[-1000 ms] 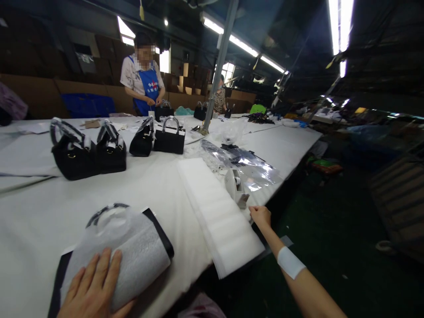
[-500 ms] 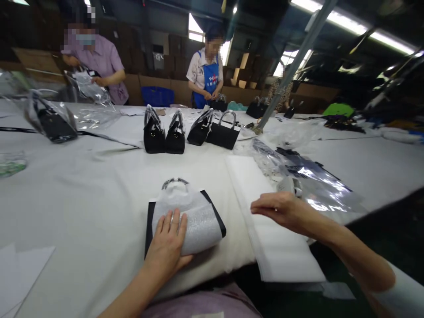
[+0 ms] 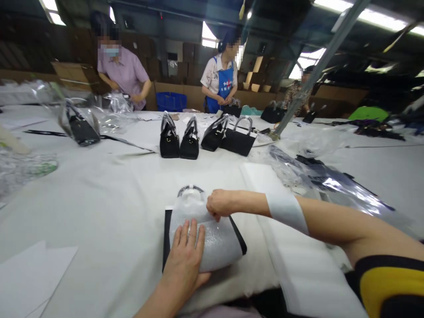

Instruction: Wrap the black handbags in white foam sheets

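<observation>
A black handbag (image 3: 239, 238) lies before me on the table, its front covered by a white foam sheet (image 3: 220, 247). Its handle (image 3: 190, 189), partly wrapped, sticks out at the top. My left hand (image 3: 186, 254) rests flat on the foam with fingers stretched out, pressing on the lower left of the bag. At the upper right of the sheet is my right hand (image 3: 221, 204), its fingers curled in and touching the foam; whatever they pinch is hidden.
A stack of white foam sheets (image 3: 298, 269) lies to the right, with clear plastic bags (image 3: 344, 185) beyond it. Several black handbags (image 3: 189, 143) stand further back near a slanted metal pole (image 3: 311, 75). White paper (image 3: 36, 274) lies at left. Co-workers (image 3: 124, 73) stand across the table.
My right hand has moved left from above the foam stack onto the upper part of the wrapped handbag. My left hand stays flat on it. The view has shifted left.
</observation>
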`<state>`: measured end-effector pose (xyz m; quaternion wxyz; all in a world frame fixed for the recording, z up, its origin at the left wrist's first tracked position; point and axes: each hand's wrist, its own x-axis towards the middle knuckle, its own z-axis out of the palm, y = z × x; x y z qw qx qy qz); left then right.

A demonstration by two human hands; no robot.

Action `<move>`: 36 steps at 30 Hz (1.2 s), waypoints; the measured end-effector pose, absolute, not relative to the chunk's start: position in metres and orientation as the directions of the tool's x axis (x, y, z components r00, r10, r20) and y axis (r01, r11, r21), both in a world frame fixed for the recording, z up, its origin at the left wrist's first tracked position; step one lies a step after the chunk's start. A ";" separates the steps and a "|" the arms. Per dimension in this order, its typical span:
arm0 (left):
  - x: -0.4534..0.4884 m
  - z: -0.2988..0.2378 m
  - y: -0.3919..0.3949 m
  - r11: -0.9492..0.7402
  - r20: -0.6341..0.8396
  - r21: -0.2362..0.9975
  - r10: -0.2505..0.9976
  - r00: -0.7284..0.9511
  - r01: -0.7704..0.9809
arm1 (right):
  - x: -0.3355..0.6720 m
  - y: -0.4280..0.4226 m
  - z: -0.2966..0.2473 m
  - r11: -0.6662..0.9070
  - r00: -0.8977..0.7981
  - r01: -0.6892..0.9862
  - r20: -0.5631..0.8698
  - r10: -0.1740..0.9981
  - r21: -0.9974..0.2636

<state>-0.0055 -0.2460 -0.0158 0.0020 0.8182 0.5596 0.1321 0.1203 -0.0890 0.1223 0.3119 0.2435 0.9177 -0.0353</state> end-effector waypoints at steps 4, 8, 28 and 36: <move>-0.004 -0.025 -0.236 -0.428 0.360 0.054 0.851 0.382 0.902 | 0.118 -0.072 0.107 0.885 -0.699 0.449 -0.569 0.433 0.122; 0.001 -0.045 -0.214 -0.291 0.677 -0.146 0.667 0.310 0.946 | 0.138 -0.039 0.087 0.739 -0.665 0.672 -0.401 0.630 0.047; -0.067 -0.039 -0.217 -0.435 0.465 -0.155 0.760 0.454 0.887 | 0.154 -0.124 -0.001 0.644 -0.666 0.685 0.064 0.743 -0.342; -0.083 -0.079 -0.235 -0.579 0.370 -0.068 0.742 0.559 0.813 | 0.273 -0.120 0.053 0.272 -0.116 0.596 0.255 0.960 -0.755</move>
